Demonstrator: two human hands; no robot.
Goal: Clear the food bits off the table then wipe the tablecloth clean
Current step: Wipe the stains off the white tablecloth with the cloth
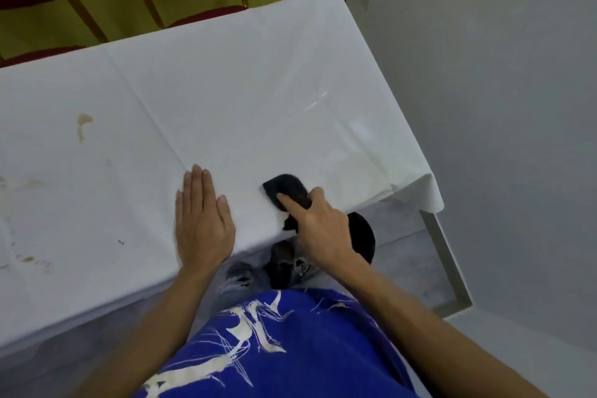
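R hand [323, 229] grip curled on black cloth [287, 187], pressed to white tablecloth [226, 90] at near edge, right end; L hand [203, 223] flat, pinning it. Risk: brown stains [84, 122] at left get missed, or wiping bunches tablecloth if L hand lifts.

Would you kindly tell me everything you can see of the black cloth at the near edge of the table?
The black cloth looks soft and fuzzy, bunched into a rounded wad. It lies on the white tablecloth at the table's near edge, a small tail hanging over it. The right hand holds it, forefinger stretched across its top and thumb against its right side, covering its near part. Nothing else touches it.
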